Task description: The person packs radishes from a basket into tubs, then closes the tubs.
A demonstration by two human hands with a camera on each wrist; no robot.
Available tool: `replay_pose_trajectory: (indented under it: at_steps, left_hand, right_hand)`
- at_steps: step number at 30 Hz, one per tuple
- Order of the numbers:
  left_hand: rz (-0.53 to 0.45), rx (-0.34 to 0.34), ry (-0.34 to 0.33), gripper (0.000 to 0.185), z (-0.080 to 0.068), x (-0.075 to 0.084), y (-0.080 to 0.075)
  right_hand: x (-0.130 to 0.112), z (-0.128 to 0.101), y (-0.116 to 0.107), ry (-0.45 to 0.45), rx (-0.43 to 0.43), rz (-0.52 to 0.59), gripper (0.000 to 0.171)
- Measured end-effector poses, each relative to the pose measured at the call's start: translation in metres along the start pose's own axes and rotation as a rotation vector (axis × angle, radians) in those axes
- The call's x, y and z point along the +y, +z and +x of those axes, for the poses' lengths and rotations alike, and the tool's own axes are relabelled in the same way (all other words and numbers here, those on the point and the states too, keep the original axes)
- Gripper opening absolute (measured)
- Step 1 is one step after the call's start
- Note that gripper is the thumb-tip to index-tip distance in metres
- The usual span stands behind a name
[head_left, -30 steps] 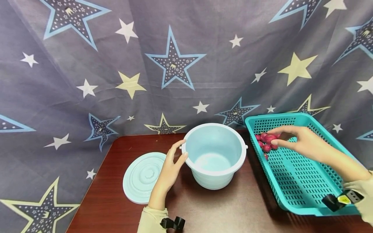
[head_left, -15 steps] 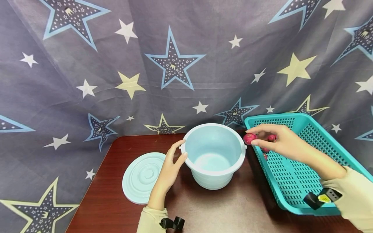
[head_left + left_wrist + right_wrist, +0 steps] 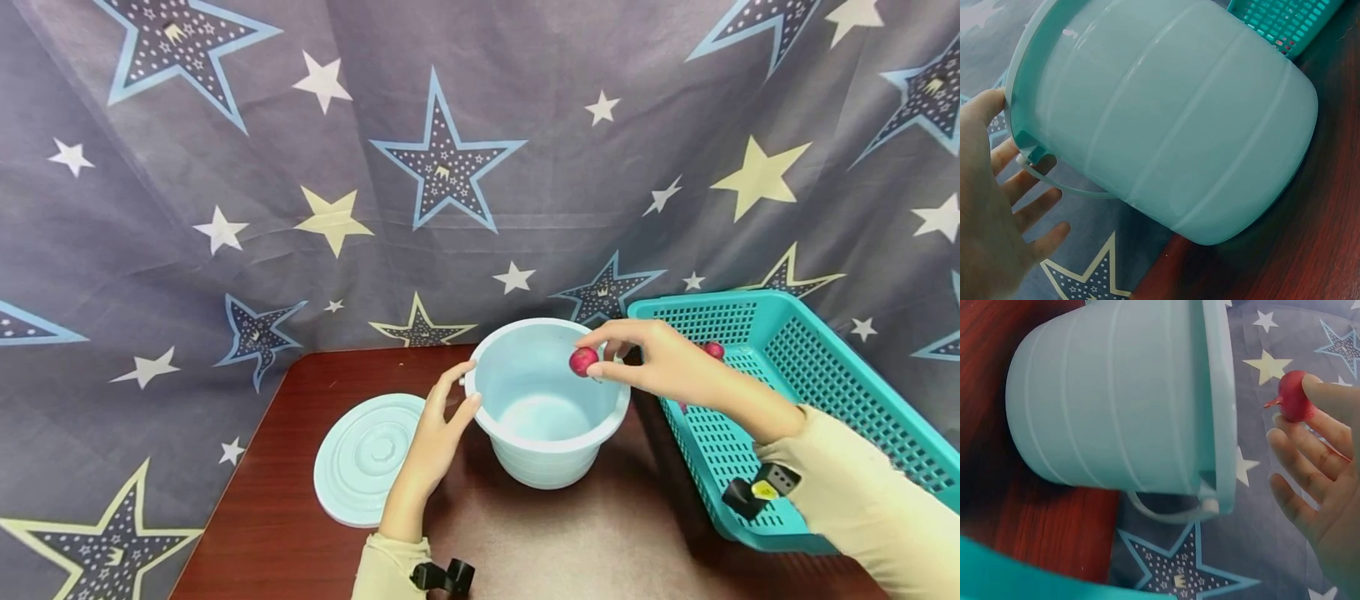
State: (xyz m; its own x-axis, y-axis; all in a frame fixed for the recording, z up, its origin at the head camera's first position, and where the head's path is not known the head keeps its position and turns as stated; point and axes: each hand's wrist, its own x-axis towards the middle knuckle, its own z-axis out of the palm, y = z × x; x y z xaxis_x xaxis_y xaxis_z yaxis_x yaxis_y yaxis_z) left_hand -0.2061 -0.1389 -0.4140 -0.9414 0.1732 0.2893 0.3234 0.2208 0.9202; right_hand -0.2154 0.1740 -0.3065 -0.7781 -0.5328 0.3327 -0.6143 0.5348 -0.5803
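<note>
A radish (image 3: 583, 362), red and round with a short thin tail, is pinched between the thumb and fingers of my right hand (image 3: 660, 360). It is held over the right side of a pale blue bucket (image 3: 551, 467). The right wrist view shows the same radish (image 3: 1295, 397) just beyond the bucket's rim (image 3: 1222, 406). My left hand (image 3: 433, 437) touches the bucket's left rim with thumb and forefinger, the other fingers loosely spread near the handle (image 3: 1079, 192). The bucket stands upright; the part of its inside that shows is bare.
A round pale blue lid (image 3: 360, 467) lies flat on the brown table (image 3: 262, 517) at the left. To the right stands a teal slotted basket (image 3: 720, 525), partly hidden by my right arm, with radishes (image 3: 714, 350) in it. A star-patterned cloth (image 3: 450, 267) hangs behind.
My right hand has lifted the radish out of the teal basket and carried it left, over the bucket. The left hand and bucket have stayed in place.
</note>
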Motion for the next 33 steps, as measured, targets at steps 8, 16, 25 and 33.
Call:
replay_pose_trajectory:
  at_steps: [8,16,25,33]
  left_hand:
    - [-0.026,0.004,-0.016,0.043,-0.001,0.001,0.002]
    - [-0.022,0.004,-0.011,0.043,-0.001,0.001,0.001]
    - [-0.008,0.000,-0.008,0.044,-0.001,0.001,0.000]
    - [-0.004,0.001,-0.009,0.044,-0.001,0.001,0.001]
  right_hand:
    - [0.002,0.011,0.020,0.000,-0.064,0.040,0.027]
    - [0.004,0.016,0.036,-0.020,-0.129,0.015,0.030]
    - [0.006,0.016,0.046,-0.012,-0.203,-0.078,0.025]
    - [0.007,0.015,0.049,-0.018,-0.189,-0.161,0.025]
